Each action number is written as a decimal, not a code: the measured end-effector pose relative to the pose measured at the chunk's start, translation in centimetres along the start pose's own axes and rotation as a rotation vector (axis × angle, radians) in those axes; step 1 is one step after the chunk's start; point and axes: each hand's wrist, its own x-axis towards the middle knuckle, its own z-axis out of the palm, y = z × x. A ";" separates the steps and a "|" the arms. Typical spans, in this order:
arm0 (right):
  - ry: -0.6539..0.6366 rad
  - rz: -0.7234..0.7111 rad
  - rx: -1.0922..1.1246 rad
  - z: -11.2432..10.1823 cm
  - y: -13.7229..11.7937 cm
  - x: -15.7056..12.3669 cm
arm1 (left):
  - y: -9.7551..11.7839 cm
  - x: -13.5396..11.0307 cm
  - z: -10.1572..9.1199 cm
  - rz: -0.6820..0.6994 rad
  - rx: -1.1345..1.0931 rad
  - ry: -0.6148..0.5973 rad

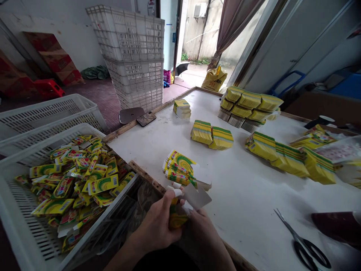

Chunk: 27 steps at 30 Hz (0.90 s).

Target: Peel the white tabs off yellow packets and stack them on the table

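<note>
Both hands are at the near edge of the table, holding a small yellow carton (177, 220) between them. My left hand (159, 218) is closed around its left side, with white coverings on the fingertips. On the other side my right hand (201, 222) pinches the carton, and a grey inner flap (197, 196) stands out above the fingers. Part of the carton is hidden by the hands. Just beyond them lies a small fanned pile of flat yellow-green cartons (180, 167) on the white table (158, 141).
At left, a white plastic basket (87, 130) holds many folded cartons. Bundles of flat cartons (211, 135) and a stacked block (248, 105) stand farther back. Black-handled scissors (303, 241) lie at right. A phone (146, 119) rests on the wooden edge; stacked crates (135, 56) rise behind.
</note>
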 end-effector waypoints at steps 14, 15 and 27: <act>-0.050 -0.560 -0.622 -0.5 -0.1 -0.1 | -2.3 0.7 1.7 0.058 0.194 0.301; 0.017 -0.564 -0.581 -0.6 0.1 0.0 | -2.3 0.7 1.7 0.033 0.221 0.333; -0.150 -0.542 -1.025 -3.2 -3.3 -0.5 | -0.5 0.5 -3.5 0.016 0.078 0.138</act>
